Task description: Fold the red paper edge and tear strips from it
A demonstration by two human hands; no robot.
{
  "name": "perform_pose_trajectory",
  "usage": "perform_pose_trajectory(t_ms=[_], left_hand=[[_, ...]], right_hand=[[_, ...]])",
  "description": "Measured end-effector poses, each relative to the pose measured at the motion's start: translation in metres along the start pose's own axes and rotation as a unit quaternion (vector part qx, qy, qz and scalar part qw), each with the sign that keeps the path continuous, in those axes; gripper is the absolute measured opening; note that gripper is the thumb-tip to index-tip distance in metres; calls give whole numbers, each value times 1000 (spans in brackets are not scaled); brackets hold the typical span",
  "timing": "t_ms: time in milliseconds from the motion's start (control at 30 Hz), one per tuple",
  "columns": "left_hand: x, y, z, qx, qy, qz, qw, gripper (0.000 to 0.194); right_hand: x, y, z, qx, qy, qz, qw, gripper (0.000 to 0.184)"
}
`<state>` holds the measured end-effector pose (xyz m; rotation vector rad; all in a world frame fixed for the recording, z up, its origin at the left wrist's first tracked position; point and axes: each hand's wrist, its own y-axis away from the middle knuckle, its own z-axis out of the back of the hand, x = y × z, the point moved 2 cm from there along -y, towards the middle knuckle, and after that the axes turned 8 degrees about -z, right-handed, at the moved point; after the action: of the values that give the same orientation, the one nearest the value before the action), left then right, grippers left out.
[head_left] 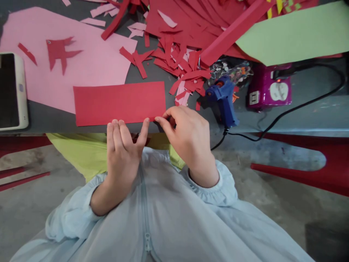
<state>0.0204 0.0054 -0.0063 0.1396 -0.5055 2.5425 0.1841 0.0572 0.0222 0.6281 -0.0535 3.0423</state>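
Note:
A rectangle of red paper (120, 102) lies along the near edge of the dark table, its upper left part over a pink sheet (103, 62). My left hand (124, 153) rests with its fingers stretched out on the paper's near edge. At the paper's lower right corner, my right hand (188, 134) pinches the edge between thumb and forefinger. On the pink sheet lies a red paper cut-out shaped like a fish (57, 54), with a small eye on it.
A phone (23, 91) lies at the left. Red and pink scraps (188, 69) are heaped beyond my right hand. Near them are a blue glue gun (226, 102) with a black cord, a purple power box (272, 89) and a pale green sheet (297, 34).

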Motion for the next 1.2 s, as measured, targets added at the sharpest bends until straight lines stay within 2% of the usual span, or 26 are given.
perform_pose_trajectory(t_ms=[100, 200, 400, 733, 900, 1033, 1200], left_hand=[[-1, 6, -4, -4, 1, 3, 1000, 63], [-1, 10, -7, 2, 48, 31, 998, 68], [-2, 9, -5, 15, 98, 59, 993, 75], [0, -4, 5, 26, 28, 41, 998, 72], [0, -7, 5, 26, 2, 38, 999, 73], [1, -7, 5, 31, 30, 43, 998, 74], [2, -6, 3, 35, 78, 59, 995, 72]], right_hand=[[2, -5, -1, 20, 13, -20, 1000, 25], [4, -7, -2, 25, 29, -27, 999, 25], [5, -9, -2, 38, 53, -32, 997, 25], [4, -9, -2, 44, 40, -34, 998, 25], [0, -5, 0, 10, 18, -43, 999, 22], [1, 11, 5, -28, 25, -3, 999, 25], [8, 33, -1, 46, 107, 66, 991, 46]])
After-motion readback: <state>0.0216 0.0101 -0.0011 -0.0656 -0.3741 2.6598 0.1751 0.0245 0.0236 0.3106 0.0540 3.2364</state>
